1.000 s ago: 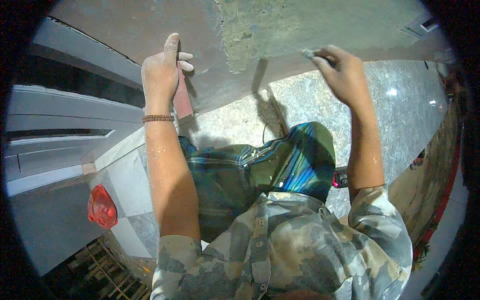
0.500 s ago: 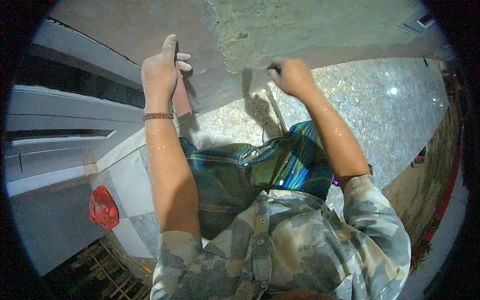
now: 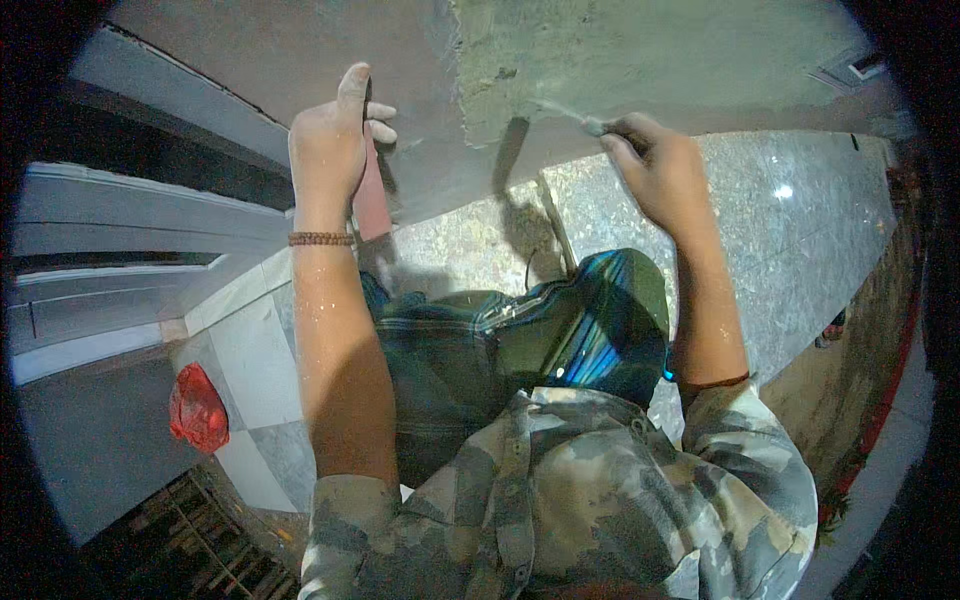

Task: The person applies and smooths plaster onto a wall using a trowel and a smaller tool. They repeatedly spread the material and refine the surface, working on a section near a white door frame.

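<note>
Left hand (image 3: 330, 145) closed on a pink strip (image 3: 372, 200), which jutted from its right side back toward my wrist, while my right hand (image 3: 662, 172) pinched a small pale tool (image 3: 594, 127) beyond its fingertips, near the greenish wall patch (image 3: 640, 55), contact unclear.

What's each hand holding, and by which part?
The left hand holds a flat pinkish piece by its far end; the right hand pinches a slim tool by its near end, its tip blurred.
</note>
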Demonstrator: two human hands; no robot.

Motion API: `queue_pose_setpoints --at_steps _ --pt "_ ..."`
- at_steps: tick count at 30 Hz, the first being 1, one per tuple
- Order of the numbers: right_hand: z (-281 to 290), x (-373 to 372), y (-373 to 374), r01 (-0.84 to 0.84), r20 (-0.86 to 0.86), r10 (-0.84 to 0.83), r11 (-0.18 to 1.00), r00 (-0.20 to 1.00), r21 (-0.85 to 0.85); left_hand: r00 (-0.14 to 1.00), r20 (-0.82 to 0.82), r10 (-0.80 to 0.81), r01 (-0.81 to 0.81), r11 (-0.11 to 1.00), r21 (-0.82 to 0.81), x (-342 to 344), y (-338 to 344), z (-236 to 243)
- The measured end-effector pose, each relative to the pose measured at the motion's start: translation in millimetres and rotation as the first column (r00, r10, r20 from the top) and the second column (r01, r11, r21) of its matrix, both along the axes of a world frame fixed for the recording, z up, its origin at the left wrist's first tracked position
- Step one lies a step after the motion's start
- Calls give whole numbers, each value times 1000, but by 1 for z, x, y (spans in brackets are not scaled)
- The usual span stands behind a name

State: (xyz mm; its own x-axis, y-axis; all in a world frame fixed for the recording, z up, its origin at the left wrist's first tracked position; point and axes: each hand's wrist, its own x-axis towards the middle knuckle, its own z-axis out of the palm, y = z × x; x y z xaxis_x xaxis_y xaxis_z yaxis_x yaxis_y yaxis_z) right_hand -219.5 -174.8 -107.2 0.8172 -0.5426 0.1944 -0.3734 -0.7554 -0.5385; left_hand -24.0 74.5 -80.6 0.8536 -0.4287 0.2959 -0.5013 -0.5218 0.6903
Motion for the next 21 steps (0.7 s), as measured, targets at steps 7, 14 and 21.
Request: queue_pose_setpoints --at_steps 7,14,21 --pt "-4 -15 -24 -121 1 123 984 992 -127 969 -227 98 -105 994 -18 -4 -2 7" --pt "7 14 4 -148 -80 135 974 988 -174 973 -215 88 -96 995 -26 -5 -3 10" --pt "25 -6 12 -48 -66 44 997 997 -53 979 -190 72 -74 997 -7 -2 0 2"
